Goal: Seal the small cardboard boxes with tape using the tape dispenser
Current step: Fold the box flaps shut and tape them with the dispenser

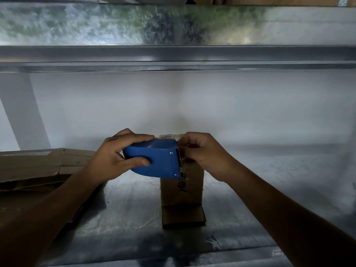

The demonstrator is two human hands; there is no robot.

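A small brown cardboard box (183,191) lies on the metal shelf (260,189), its near flap open toward me. Above its far end my left hand (113,157) grips a blue tape dispenser (156,160), thumb on the near side and fingers over the top. The dispenser's toothed cutter faces right. My right hand (204,153) sits just right of the cutter with its fingers curled, pinching the clear tape end (169,136) that comes off the dispenser. The box's far end is hidden behind the dispenser and my right hand.
Flattened cardboard (38,168) lies on the shelf at the left, under my left forearm. A second metal shelf (173,54) runs overhead. A white wall stands behind. More cardboard (269,0) shows at the top edge.
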